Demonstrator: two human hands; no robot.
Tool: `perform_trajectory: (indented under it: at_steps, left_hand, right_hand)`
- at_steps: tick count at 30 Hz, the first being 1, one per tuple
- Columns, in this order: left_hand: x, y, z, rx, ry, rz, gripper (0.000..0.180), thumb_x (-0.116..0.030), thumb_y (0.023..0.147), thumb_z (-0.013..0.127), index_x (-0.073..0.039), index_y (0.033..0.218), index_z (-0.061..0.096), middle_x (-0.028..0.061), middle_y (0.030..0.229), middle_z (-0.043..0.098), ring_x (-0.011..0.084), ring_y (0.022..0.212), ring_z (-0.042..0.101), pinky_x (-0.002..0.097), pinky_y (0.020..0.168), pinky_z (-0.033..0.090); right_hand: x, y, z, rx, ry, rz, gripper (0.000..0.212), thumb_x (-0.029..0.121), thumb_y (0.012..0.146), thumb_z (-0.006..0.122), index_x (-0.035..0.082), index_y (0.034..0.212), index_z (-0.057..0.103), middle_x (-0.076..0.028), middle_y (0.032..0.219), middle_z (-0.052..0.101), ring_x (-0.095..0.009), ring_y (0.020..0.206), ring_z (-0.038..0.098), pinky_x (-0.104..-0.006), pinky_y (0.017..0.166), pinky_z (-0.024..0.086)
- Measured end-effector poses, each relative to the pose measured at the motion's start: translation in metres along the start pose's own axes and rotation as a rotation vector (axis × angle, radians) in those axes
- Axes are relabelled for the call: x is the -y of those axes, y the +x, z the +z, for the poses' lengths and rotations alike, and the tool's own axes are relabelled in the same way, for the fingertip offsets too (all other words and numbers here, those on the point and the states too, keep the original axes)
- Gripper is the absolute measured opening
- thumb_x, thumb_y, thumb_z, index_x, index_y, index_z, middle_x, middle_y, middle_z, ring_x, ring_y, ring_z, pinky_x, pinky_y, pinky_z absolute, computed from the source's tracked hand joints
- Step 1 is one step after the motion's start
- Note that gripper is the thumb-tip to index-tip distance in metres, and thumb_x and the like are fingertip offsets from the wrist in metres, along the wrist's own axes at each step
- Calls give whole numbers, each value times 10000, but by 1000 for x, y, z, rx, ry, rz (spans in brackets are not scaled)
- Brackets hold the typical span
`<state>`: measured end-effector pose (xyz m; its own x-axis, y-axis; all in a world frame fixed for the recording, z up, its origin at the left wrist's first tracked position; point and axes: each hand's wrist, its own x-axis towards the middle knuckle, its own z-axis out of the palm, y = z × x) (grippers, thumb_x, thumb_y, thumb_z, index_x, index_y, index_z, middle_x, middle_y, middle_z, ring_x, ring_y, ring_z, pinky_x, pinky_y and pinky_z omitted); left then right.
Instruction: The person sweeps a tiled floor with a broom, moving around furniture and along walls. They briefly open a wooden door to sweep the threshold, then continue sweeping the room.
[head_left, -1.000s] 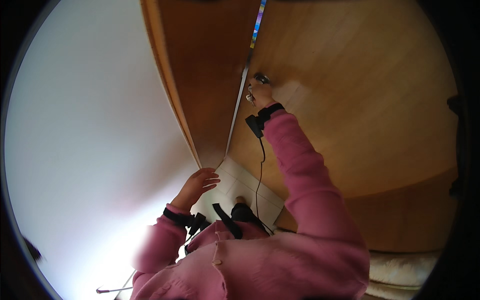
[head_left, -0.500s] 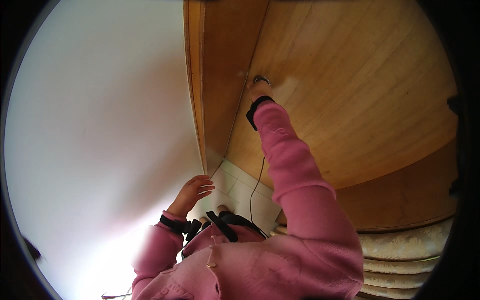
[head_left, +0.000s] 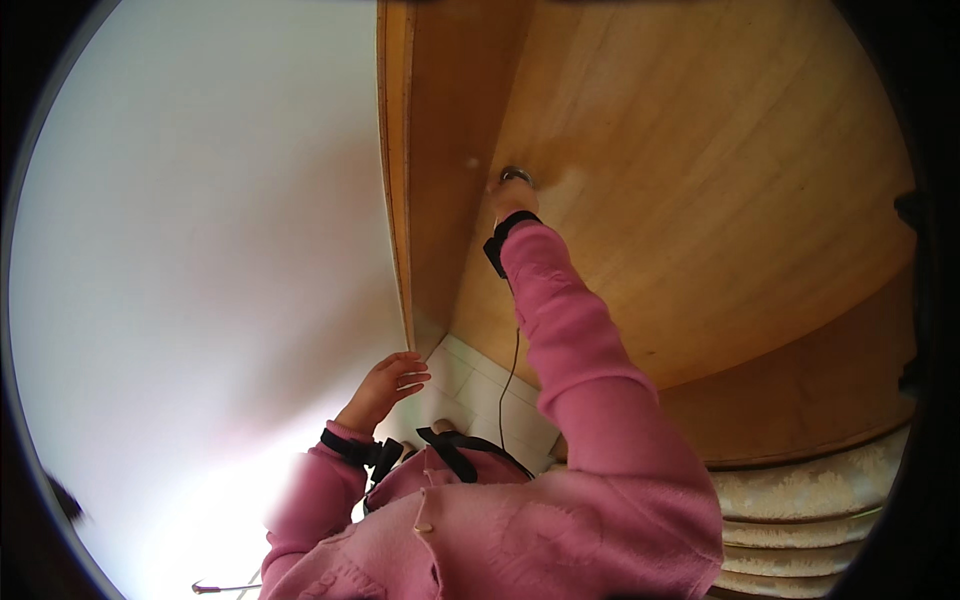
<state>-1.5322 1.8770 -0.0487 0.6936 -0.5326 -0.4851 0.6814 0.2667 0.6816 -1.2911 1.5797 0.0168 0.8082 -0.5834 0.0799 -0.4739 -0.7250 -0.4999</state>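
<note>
My right hand [head_left: 514, 198] is at the end of an outstretched arm, closed around a round metal door knob [head_left: 516, 175]. The knob sits near the left edge of a light brown wooden door [head_left: 680, 190]. Most of the right fingers are hidden by the back of the hand and by the knob. My left hand [head_left: 385, 388] hangs low beside the white wall [head_left: 220, 200]. Its fingers are slightly bent and apart, with nothing in them. The wooden door frame [head_left: 440, 180] stands between wall and door.
Pale floor tiles [head_left: 480, 385] show at the foot of the door. A thin dark cable [head_left: 508, 390] runs down from my right wrist strap. At the lower right are several layers of cream patterned fabric [head_left: 800, 500]. A thin rod [head_left: 222, 588] shows at the lower left.
My right hand and the knob have shifted slightly toward me and left, the door with them. The pale line along the door's edge no longer shows. My left hand has stayed in place.
</note>
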Motion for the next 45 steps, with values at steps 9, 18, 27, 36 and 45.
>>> perform_trajectory:
  at_steps: [9, 18, 27, 36, 45]
  left_hand:
    - [1, -1, 4, -21, 14, -4, 293, -201, 929, 448, -24, 1160, 482, 118, 1086, 575, 242, 1010, 581, 331, 884, 469]
    - [-2, -8, 1, -147, -8, 36, 298, -211, 903, 468, -52, 1153, 495, 82, 1057, 579, 191, 1009, 575, 295, 877, 446]
    - [21, 0, -38, -301, -115, 64, 281, -192, 921, 444, -24, 1141, 490, 87, 1061, 579, 193, 1010, 585, 297, 861, 472]
    - [52, -29, -69, -457, -269, 110, 298, -192, 901, 491, -22, 1146, 485, 96, 1065, 572, 194, 989, 588, 308, 869, 477]
    - [169, -198, -111, -728, -495, 360, 291, -179, 905, 470, -22, 1149, 484, 91, 1038, 575, 194, 972, 588, 305, 841, 482]
  right_hand:
    - [-9, -7, 0, 198, 548, 189, 419, 395, 808, 583, -15, 760, 650, -210, 815, 645, -335, 856, 622, -405, 749, 488]
    - [-42, -7, 4, -259, 326, -490, 319, 270, 824, 565, -19, 959, 562, -239, 923, 592, -399, 924, 549, -433, 802, 435]
    - [-81, 78, 32, -99, 396, -536, 315, 160, 819, 531, -56, 1047, 552, -201, 1039, 603, -318, 955, 574, -394, 823, 451]
    - [-97, 67, 56, -216, 365, -585, 497, 297, 830, 588, -68, 1155, 497, -242, 1107, 550, -346, 994, 541, -404, 854, 437]
    - [-40, -213, 179, 559, 430, -597, 381, 182, 794, 589, -56, 1086, 537, -125, 913, 558, -204, 816, 536, -341, 747, 443]
